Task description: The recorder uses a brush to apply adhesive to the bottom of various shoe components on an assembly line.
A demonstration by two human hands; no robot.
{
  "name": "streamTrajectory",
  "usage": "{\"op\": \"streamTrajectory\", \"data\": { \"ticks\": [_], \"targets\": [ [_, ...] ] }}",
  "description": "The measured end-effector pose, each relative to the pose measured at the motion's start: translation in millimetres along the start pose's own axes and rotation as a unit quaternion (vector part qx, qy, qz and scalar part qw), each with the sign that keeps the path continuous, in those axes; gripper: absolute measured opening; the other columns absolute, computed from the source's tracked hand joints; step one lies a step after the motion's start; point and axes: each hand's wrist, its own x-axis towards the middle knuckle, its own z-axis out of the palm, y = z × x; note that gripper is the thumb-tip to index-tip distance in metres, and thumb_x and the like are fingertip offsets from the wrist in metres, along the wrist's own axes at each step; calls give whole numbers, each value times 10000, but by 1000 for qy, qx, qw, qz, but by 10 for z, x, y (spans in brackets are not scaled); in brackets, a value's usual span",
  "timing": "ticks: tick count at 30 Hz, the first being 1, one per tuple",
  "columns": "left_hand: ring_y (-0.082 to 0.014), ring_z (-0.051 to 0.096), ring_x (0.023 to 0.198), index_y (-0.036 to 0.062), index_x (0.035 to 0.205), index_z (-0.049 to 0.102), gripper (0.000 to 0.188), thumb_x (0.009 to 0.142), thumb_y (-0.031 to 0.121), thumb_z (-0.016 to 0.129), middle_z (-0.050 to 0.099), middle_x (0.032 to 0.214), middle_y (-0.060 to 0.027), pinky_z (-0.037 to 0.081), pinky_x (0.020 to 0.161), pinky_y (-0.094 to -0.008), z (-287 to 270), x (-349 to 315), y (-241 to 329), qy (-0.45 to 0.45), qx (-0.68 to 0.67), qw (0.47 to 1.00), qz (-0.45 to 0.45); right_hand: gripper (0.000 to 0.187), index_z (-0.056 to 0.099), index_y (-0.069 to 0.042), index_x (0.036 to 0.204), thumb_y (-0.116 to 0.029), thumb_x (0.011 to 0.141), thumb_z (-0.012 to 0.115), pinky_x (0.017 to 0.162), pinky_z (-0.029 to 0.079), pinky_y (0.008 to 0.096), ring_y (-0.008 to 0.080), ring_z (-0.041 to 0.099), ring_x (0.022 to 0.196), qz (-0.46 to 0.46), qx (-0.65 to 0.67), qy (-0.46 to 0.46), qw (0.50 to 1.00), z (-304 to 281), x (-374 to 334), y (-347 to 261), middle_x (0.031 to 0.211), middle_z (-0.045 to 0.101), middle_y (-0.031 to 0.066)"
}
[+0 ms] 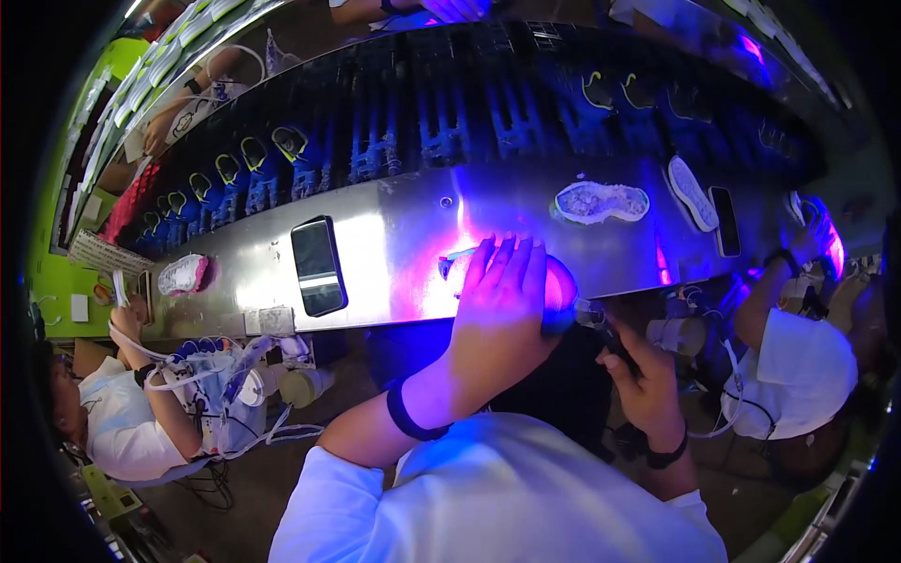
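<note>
I see rounded pc. (561,286), pink-lit, partly hidden under L hand (504,281) near desk (380,225) edge; dark tool (595,316), blurry, in R hand (648,383).

violet glow on left hand (507,277), white glare on metal bench (371,235), dark rim, bent edges

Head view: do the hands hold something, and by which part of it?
The right hand seems to hold a small tool by its dark end. The left hand lies over a rounded object; whether it grips cannot be told.
</note>
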Motion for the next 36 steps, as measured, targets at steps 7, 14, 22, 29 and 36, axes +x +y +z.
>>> {"op": "streamTrajectory", "data": {
  "ticks": [7, 14, 22, 29, 36],
  "targets": [
    [-401, 558, 1294, -55, 1350, 521, 848, 680, 327, 873, 607, 1329, -250, 327, 1173, -547, -50, 197, -72, -27, -46, 998, -20, 409, 627, -41, 1327, -39, 920, 663, 805, 530, 381, 357, 685, 889, -68, -130, -8, 989, -200, 307, -45, 1031, 700, 195],
    [-373, 596, 1224, 22, 1480, 429, 841, 765, 235, 816, 595, 1322, -208, 442, 1065, -506, -202, 150, -230, -48, 31, 998, -29, 396, 598, 3, 1357, -112, 980, 640, 786, 529, 312, 187, 683, 834, -111, -127, 22, 985, -27, 429, 256, 1005, 719, 105],
    [-375, 683, 998, 147, 1547, 388, 980, 723, 334, 883, 651, 1125, -172, 582, 825, -457, -399, -280, -540, -163, -54, 982, -75, 455, 577, -12, 1417, -92, 975, 646, 833, 499, 283, 112, 608, 842, 56, 127, -50, 989, -37, 444, 110, 964, 675, 59],
    [-370, 687, 1115, -33, 1509, 374, 1078, 668, 314, 952, 648, 1264, -243, 554, 943, -441, -318, -654, -501, -132, -221, 966, 15, 440, 626, -20, 1353, -88, 924, 694, 915, 500, 328, 196, 674, 978, -15, 85, -110, 990, -97, 540, -163, 1113, 726, 138],
    [-337, 693, 1104, -121, 1422, 437, 1009, 719, 419, 921, 685, 1204, -233, 541, 945, -417, -352, -586, -379, -188, -242, 952, -18, 444, 619, -7, 1361, -64, 928, 701, 831, 533, 311, 158, 659, 861, -16, 84, -127, 988, -227, 438, 49, 1049, 707, 99]
  ]
}}
